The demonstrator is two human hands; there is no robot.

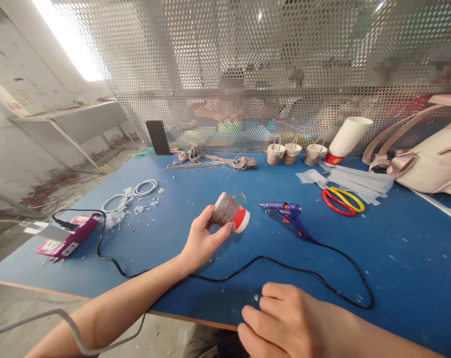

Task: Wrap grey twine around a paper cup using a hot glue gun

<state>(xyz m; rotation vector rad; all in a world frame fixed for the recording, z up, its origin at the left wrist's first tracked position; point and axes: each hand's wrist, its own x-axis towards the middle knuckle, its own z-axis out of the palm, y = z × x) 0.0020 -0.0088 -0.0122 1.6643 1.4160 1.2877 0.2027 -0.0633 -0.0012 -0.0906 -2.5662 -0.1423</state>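
Observation:
A paper cup (226, 210), wound with grey-brown cord over most of its side, lies tilted in my left hand (204, 237). Its red and white rim end points to the right. Thumb and fingers grip it from the left and below, above the blue table. My right hand (281, 320) is near the table's front edge with its fingers curled; whether anything is inside them is hidden. To the right of the cup a blue glue gun (290, 215) lies on its side, its nozzle towards the cup.
A black cable (262, 257) crosses the blue table (195, 293) between my hands. Behind are cord bundles (218, 161), a phone (158, 137), cord-wrapped cups (275, 154) and stacked cups (348, 139). Scissors (342, 201) and glue sticks (359, 183) lie right, a purple power strip (70, 238) left.

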